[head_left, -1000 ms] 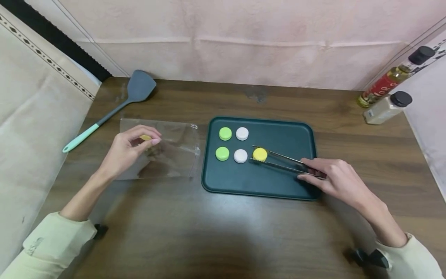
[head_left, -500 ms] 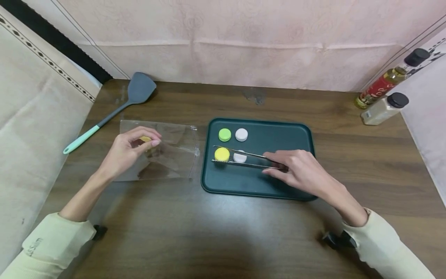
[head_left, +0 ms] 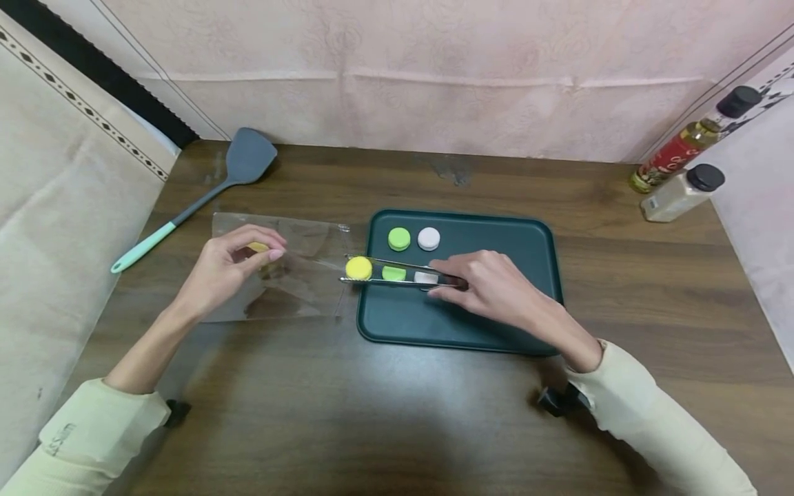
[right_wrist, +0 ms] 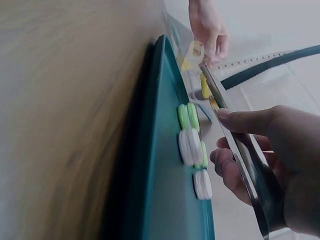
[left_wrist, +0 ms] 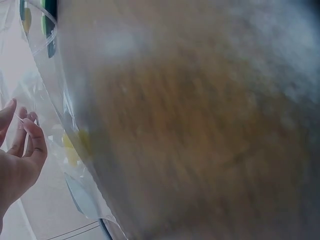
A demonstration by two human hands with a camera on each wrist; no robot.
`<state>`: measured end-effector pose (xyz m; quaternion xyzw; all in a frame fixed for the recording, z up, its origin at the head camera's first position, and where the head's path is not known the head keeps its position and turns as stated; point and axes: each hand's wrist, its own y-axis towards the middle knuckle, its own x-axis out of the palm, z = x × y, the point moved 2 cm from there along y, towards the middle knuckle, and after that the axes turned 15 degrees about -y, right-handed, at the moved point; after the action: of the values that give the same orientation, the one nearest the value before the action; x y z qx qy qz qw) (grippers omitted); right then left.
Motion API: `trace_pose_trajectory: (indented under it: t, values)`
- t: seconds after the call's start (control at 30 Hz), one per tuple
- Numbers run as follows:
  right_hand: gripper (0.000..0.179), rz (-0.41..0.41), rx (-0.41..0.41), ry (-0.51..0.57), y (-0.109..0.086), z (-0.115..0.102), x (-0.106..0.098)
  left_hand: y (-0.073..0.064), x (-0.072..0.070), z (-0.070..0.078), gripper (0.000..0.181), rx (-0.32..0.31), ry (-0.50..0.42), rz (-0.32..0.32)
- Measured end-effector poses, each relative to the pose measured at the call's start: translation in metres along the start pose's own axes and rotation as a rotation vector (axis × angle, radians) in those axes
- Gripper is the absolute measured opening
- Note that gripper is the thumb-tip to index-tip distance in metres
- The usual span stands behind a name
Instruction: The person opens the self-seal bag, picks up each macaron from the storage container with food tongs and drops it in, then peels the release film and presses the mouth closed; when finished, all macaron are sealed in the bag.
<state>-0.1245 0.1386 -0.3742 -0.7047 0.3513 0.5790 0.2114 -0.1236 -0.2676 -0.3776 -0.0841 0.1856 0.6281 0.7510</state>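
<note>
My right hand (head_left: 496, 289) grips metal tongs (right_wrist: 252, 177), whose tips pinch a yellow macaron (head_left: 358, 269). That macaron hangs over the left rim of the dark green tray (head_left: 459, 331), overlapping the right end of a clear plastic bag (head_left: 310, 241) in the head view. Thumb and fingertips of my left hand (head_left: 232, 265) pinch the bag, lifting its upper layer. Something yellow (left_wrist: 72, 145) shows through the film in the left wrist view. On the tray lie two green macarons (head_left: 399, 239) and two white ones (head_left: 429, 238); the tongs partly cover the nearer pair.
A spatula (head_left: 248, 158) with a mint handle lies at the back left of the wooden table (head_left: 372, 420). At the back right stand an oil bottle (head_left: 673, 155) with a red label and a black-capped jar (head_left: 679, 196). A cloth wall (head_left: 397, 69) closes off the back.
My right hand has carried the yellow macaron in the tongs leftward, from the tray's middle past the white and green ones to its left rim. My left hand has stayed in place.
</note>
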Motion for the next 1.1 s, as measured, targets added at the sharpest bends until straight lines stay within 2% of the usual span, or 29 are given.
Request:
trace_pose_trajectory:
  t: [0.3, 0.5, 0.7, 0.83, 1.1]
  values:
    - [0.039, -0.084, -0.085, 0.000, 0.047, -0.029, 0.019, -0.004, -0.002, -0.002, 0.010, -0.021, 0.011, -0.002]
    - [0.038, -0.052, -0.155, -0.083, 0.074, -0.051, 0.025, -0.002, -0.002, -0.002, 0.009, -0.013, 0.005, -0.007]
    - [0.039, -0.011, -0.180, -0.164, 0.089, -0.067, 0.029, 0.001, -0.002, 0.000, 0.009, -0.001, -0.009, -0.028]
    - [0.038, -0.001, -0.191, -0.180, 0.099, -0.074, 0.033, 0.003, -0.001, 0.001, 0.010, -0.016, -0.013, -0.027]
    - [0.035, -0.044, -0.227, -0.159, 0.116, -0.084, 0.040, 0.004, -0.001, 0.002, 0.011, -0.057, -0.066, -0.013]
